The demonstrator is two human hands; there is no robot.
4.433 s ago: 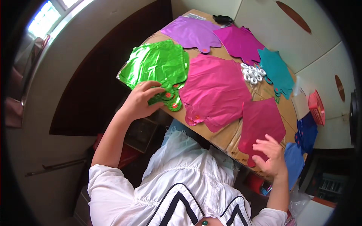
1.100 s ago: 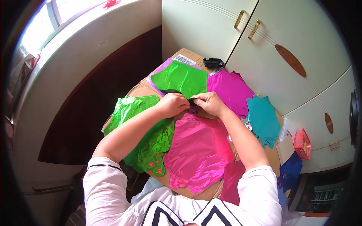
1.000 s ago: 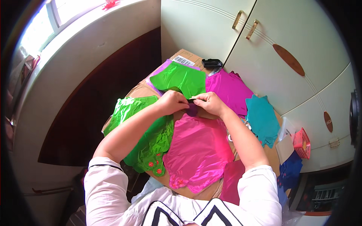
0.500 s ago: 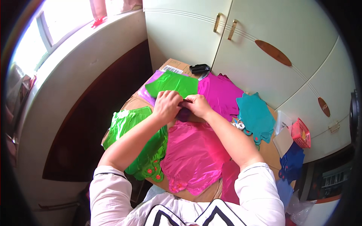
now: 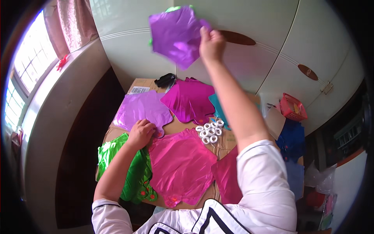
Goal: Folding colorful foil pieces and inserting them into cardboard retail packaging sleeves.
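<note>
My right hand is raised high over the far side of the table. It grips a flat purple foil balloon by its edge, and green foil shows behind the purple. My left hand rests low on the near edge of a lilac foil balloon stack, fingers slightly bent and holding nothing visible. Beside that hand lie a shiny green stack with red-dotted tabs and a large pink stack.
Several white ribbon rolls lie on the cardboard. Behind them is a magenta stack near a black object. My right arm partly covers a teal stack. A pink basket and blue foil are at the right; white cupboards stand behind.
My hands have parted. The right rose with the purple and green foil, which left the lilac stack uncovered; the left came down toward me. The view has shifted, and the ribbon rolls now show.
</note>
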